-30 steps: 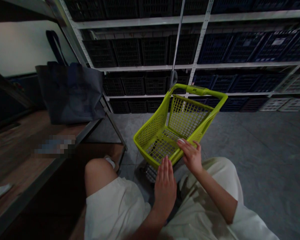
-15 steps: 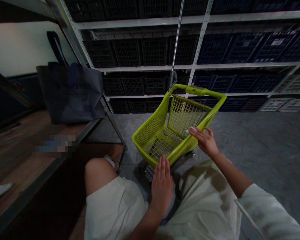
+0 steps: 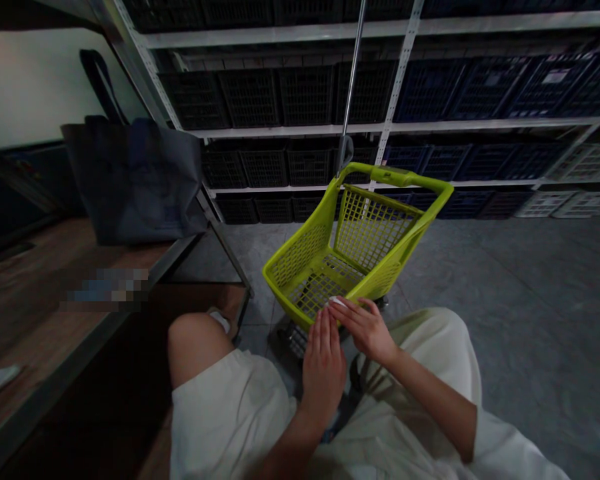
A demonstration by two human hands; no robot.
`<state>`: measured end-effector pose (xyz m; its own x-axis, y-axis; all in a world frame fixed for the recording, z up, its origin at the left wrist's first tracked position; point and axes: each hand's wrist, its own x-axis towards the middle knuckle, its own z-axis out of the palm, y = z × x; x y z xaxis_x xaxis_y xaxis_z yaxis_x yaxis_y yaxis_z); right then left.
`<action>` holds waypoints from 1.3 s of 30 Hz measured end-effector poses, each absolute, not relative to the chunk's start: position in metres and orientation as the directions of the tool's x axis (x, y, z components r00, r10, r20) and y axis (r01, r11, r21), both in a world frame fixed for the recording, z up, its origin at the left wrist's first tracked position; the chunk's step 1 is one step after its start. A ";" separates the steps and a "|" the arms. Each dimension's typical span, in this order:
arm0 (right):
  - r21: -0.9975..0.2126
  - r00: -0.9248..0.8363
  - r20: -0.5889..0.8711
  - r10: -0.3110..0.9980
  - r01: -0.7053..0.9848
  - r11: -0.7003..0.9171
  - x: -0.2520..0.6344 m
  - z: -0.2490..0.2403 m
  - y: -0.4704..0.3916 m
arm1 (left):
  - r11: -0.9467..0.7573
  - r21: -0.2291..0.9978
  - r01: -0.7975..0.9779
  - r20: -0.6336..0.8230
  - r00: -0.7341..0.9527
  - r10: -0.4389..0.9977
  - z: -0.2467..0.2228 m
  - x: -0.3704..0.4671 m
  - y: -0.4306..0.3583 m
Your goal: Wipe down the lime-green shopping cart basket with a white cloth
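A small lime-green shopping cart (image 3: 305, 257) with a mesh basket stands on the floor just in front of my knees. My left hand (image 3: 324, 367) lies flat with its fingers straight and together, the fingertips touching the near rim of the basket. Beside it, my right hand (image 3: 366, 328) presses a small white cloth (image 3: 336, 301) onto that same near rim with its fingertips. The two hands nearly touch. The basket holds nothing that I can see. I am seated, with pale shorts over my legs.
A dark tote bag (image 3: 130, 180) stands on a wooden shelf (image 3: 35, 293) to my left. Metal racks with dark crates (image 3: 305, 100) fill the back wall, with white crates (image 3: 580, 200) at the far right. A metal pole (image 3: 353, 73) rises behind the cart. Grey floor (image 3: 520, 300) spreads to the right.
My right hand slid with the white cloth along the cart's right rim away from me, then came back to the near rim beside my left hand. The left hand barely moved.
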<state>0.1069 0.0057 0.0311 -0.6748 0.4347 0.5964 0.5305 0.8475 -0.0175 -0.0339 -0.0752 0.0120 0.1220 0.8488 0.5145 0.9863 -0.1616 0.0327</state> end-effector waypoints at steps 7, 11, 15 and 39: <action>0.068 -0.604 0.624 0.497 0.675 0.735 0.198 0.048 0.102 | -0.167 0.029 0.986 0.503 0.130 0.855 0.018 -0.033 -0.076; -0.029 -0.362 0.724 0.587 0.834 0.551 0.190 0.047 0.100 | -0.158 0.020 0.987 0.506 0.126 0.853 0.018 -0.029 -0.077; -0.106 -0.396 0.704 0.589 0.762 0.639 0.129 0.034 0.037 | -0.164 0.036 0.986 0.497 0.125 0.859 0.013 -0.027 -0.076; -0.146 -0.426 0.666 0.612 0.730 0.668 0.112 0.030 0.020 | -0.172 0.052 0.984 0.505 0.123 0.854 0.014 -0.028 -0.076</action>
<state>0.1116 0.0203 0.0300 -0.4264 0.6116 0.6664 0.7297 0.6680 -0.1461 -0.0280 -0.0759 0.0136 0.1227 0.8542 0.5053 0.9837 -0.1722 0.0521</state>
